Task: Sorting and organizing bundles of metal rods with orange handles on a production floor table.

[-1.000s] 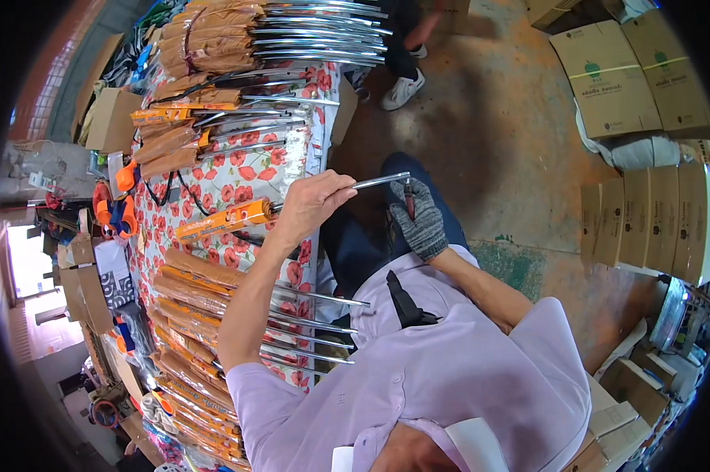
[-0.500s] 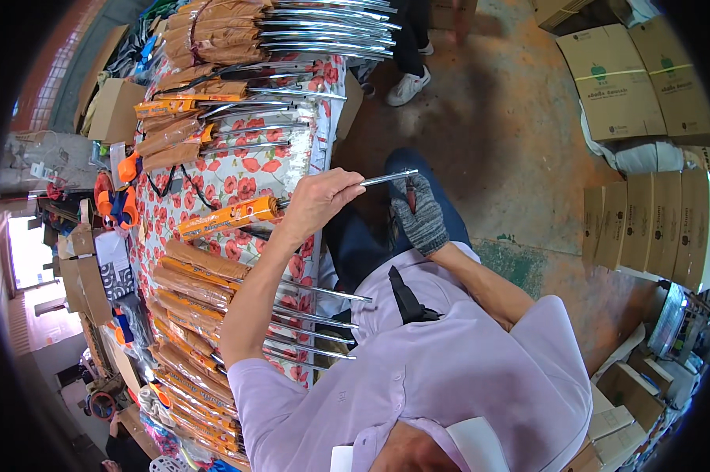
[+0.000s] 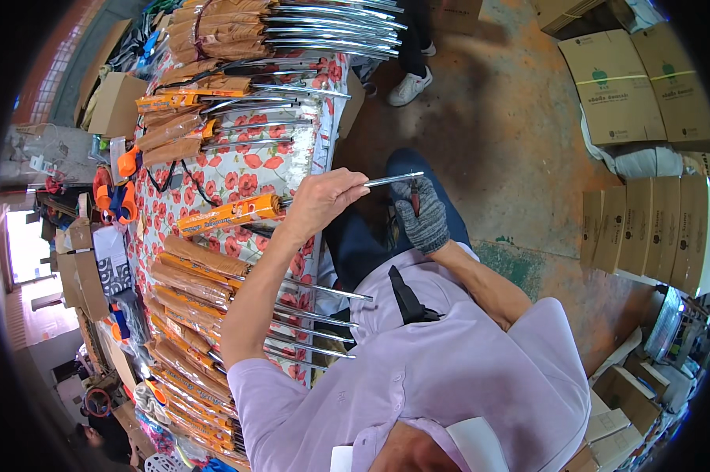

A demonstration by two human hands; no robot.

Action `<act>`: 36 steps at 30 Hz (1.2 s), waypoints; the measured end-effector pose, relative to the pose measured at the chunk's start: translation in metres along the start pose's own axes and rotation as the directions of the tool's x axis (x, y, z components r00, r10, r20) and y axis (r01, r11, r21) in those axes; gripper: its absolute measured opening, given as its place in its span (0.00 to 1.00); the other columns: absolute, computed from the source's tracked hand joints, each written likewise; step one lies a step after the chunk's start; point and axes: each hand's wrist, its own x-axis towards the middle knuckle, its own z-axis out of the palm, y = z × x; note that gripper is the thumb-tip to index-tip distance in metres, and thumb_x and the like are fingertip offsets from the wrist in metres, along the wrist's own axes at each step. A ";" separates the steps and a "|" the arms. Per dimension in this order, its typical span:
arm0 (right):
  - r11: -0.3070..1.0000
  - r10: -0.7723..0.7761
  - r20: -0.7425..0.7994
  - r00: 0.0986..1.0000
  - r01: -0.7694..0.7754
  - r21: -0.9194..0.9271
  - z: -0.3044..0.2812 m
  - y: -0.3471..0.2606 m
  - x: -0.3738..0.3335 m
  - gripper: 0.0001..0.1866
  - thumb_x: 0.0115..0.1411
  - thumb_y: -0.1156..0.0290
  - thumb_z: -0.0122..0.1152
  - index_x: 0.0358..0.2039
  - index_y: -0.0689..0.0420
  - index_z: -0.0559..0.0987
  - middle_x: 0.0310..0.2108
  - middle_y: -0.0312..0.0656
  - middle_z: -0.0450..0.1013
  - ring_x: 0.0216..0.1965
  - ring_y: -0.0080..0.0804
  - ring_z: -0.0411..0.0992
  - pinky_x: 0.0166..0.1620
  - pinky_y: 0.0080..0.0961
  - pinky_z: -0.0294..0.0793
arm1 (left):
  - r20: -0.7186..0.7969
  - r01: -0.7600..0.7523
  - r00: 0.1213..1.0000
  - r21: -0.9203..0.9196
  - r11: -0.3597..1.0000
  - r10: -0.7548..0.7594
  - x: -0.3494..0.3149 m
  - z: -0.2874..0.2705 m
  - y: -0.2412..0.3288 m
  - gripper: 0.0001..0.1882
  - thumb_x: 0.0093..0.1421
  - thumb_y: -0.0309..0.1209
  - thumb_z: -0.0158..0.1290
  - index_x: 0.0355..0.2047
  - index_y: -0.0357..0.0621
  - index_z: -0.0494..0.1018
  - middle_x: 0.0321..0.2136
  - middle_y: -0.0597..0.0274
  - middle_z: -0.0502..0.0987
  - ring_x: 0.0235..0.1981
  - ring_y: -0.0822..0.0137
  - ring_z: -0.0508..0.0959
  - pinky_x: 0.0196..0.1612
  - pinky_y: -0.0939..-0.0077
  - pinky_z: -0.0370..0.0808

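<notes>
My bare left hand [image 3: 326, 200] is closed around the silver shaft [image 3: 386, 182] of a folded umbrella. The umbrella's orange-wrapped body [image 3: 231, 215] lies to the left, over the flowered tablecloth. My right hand [image 3: 427, 220], in a grey knitted glove, is closed on pliers [image 3: 415, 200] with red handles. The pliers' jaws are up at the shaft's free end; whether they grip it is too small to tell. Below my left forearm, several brown umbrellas [image 3: 194, 287] in clear and orange wrapping lie in a row, bare shafts pointing right.
More bundled umbrellas [image 3: 233, 31] lie at the table's far end. Orange-handled tools [image 3: 119, 203] sit along the left edge. Cardboard boxes [image 3: 613, 86] are stacked at the right. A person's shoe [image 3: 410, 88] stands on the floor beyond the table.
The shaft and both hands have shifted very slightly to the right. Both holds stay the same. At the lower left, another person in the background has moved further into view.
</notes>
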 end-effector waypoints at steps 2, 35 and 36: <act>1.000 0.013 0.010 1.000 -0.013 0.016 -0.001 0.001 0.002 0.20 0.62 0.67 0.66 0.54 0.58 0.79 0.51 0.52 0.74 0.51 0.53 0.74 0.55 0.41 0.73 | 0.003 -0.004 1.000 0.009 1.000 0.004 0.002 0.000 -0.002 0.08 0.60 0.29 0.64 0.39 0.42 0.81 0.24 0.58 0.76 0.25 0.59 0.78 0.28 0.68 0.74; 0.992 -0.103 0.264 0.959 0.118 -0.044 0.045 0.047 -0.027 0.21 0.63 0.65 0.66 0.55 0.57 0.79 0.55 0.47 0.73 0.54 0.47 0.74 0.58 0.35 0.72 | 0.189 0.004 0.977 0.433 0.901 -0.095 -0.240 -0.078 0.110 0.13 0.56 0.37 0.62 0.40 0.50 0.76 0.36 0.64 0.78 0.41 0.61 0.80 0.40 0.64 0.78; 0.995 -0.060 0.280 0.958 0.080 -0.061 0.044 0.038 -0.025 0.20 0.63 0.64 0.67 0.54 0.57 0.80 0.55 0.47 0.73 0.54 0.47 0.74 0.58 0.36 0.73 | 0.099 0.083 0.987 0.352 0.932 -0.125 -0.229 -0.082 0.110 0.14 0.55 0.37 0.64 0.40 0.50 0.77 0.37 0.64 0.80 0.40 0.59 0.81 0.41 0.64 0.79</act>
